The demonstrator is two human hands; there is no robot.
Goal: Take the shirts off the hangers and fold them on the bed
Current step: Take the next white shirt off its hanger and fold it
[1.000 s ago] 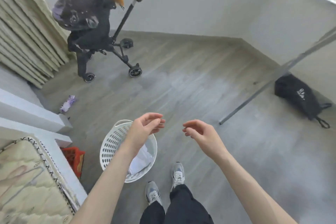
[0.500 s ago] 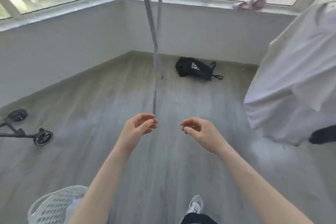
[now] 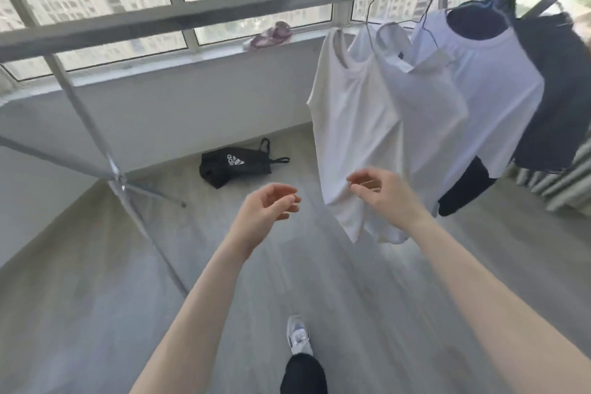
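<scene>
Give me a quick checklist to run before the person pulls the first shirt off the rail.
1. Both hands free: left hand and right hand hold nothing. Ok.
2. Nearest white shirt within reach: the right hand is in front of its hem. Ok.
3. Shirt on its hanger, hooked over the rail. Ok.
4. Floor ahead: the black bag lies off to the left. Ok.
5. Bed ready for folding: out of view. Cannot tell.

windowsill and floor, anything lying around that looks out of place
Yes: a crumpled pinkish cloth sits bunched on the windowsill, and a black bag lies on the floor beneath it.
</scene>
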